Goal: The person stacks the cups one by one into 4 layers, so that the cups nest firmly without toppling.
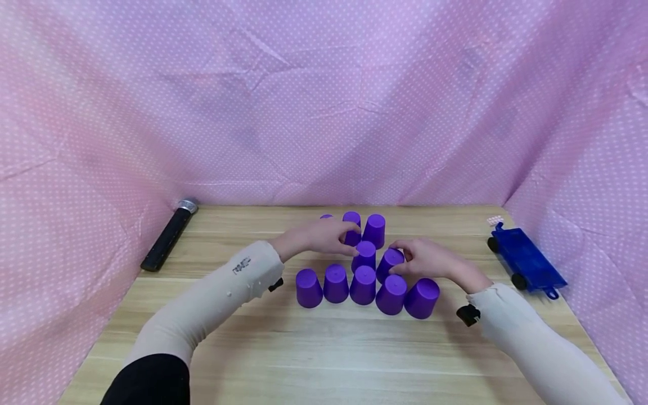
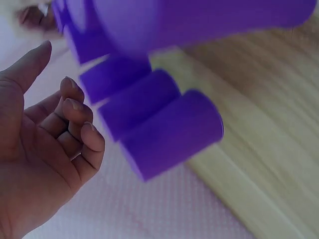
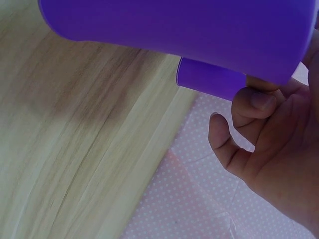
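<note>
Several upside-down purple cups stand in rows on the table. The front row includes a left-end cup [image 1: 309,288] and a right-end cup [image 1: 422,298]. Behind that row, my right hand [image 1: 425,260] grips a purple cup [image 1: 388,266] with thumb and fingers at its sides. My left hand [image 1: 326,235] hovers to the left of another second-row cup [image 1: 364,257], thumb tip close to its top. In the left wrist view, the left hand [image 2: 50,134] has loosely bent fingers with nothing between them. A large near cup [image 3: 179,35] partly covers the right hand [image 3: 279,124].
Back-row cups, such as the rightmost one [image 1: 374,229], stand behind the hands; one is mostly hidden by the left hand. A black microphone [image 1: 169,236] lies at the table's left, and a blue wheeled cart [image 1: 529,256] at its right. Pink dotted cloth [image 1: 324,112] surrounds the table.
</note>
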`<state>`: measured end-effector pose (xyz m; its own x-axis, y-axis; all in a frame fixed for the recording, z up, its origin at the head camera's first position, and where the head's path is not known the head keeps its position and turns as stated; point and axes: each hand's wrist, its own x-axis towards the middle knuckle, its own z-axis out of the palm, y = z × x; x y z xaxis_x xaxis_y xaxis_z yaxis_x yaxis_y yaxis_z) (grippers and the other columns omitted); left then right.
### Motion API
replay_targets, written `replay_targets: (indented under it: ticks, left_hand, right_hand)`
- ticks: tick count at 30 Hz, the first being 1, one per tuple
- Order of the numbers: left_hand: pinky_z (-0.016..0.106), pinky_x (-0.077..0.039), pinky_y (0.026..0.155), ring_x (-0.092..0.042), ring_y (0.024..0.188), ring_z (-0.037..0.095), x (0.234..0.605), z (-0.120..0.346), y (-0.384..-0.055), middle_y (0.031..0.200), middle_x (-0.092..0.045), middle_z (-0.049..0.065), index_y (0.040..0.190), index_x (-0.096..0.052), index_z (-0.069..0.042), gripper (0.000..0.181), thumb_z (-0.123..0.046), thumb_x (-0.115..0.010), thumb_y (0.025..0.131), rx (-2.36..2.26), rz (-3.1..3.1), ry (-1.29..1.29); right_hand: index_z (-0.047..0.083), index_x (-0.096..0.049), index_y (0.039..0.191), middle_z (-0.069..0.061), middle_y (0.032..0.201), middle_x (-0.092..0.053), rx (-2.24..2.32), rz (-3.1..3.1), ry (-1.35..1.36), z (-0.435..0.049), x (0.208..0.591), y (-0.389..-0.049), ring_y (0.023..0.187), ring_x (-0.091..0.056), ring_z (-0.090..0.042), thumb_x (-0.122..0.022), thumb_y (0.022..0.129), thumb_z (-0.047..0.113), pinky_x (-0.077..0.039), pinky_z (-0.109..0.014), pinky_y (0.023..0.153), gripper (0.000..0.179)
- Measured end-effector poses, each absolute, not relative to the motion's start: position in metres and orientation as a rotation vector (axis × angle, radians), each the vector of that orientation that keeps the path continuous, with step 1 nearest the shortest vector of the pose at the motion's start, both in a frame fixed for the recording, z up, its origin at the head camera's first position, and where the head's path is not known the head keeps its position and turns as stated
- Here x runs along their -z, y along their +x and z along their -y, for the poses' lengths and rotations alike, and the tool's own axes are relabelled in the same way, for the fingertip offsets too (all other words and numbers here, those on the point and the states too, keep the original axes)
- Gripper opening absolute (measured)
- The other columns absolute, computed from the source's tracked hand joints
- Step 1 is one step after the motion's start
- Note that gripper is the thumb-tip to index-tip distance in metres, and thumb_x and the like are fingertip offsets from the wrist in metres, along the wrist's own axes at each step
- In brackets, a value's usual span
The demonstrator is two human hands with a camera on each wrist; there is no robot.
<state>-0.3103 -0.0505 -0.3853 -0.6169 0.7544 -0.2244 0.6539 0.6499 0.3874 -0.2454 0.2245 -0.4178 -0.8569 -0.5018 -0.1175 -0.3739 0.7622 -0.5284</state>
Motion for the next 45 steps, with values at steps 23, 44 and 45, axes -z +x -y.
replay_targets:
  ticks: [23,44,45]
  left_hand:
    - [0.027,-0.047,0.064,-0.059,0.075,0.011,0.411,0.034,-0.305,0.087,-0.063,-0.005,0.146,-0.05,-0.021,0.065,-0.056,-0.064,0.093,-0.246,-2.552,1.113]
    - [0.025,-0.048,0.066,-0.06,0.076,0.009,0.408,0.029,-0.303,0.088,-0.065,-0.006,0.141,-0.055,-0.02,0.059,-0.053,-0.065,0.094,-0.226,-2.547,1.128]
    - [0.025,-0.047,0.065,-0.06,0.076,0.009,0.408,0.029,-0.303,0.088,-0.065,-0.006,0.141,-0.055,-0.02,0.058,-0.053,-0.065,0.094,-0.227,-2.547,1.125]
  right_hand:
    - [0.005,-0.065,0.124,-0.001,0.074,-0.059,0.675,-2.768,-0.61,-0.243,0.397,-0.272,0.064,-0.05,-0.014,-0.08,0.082,0.035,-0.04,-0.029,0.057,0.054]
    - [-0.001,-0.061,0.129,-0.006,0.093,-0.071,0.664,-2.752,-0.493,-0.247,0.404,-0.304,0.08,-0.06,-0.018,-0.077,0.086,0.035,-0.048,-0.032,0.071,0.059]
    - [-0.001,-0.061,0.13,-0.006,0.094,-0.071,0.655,-2.759,-0.492,-0.247,0.405,-0.305,0.082,-0.061,-0.019,-0.077,0.086,0.036,-0.049,-0.033,0.072,0.06]
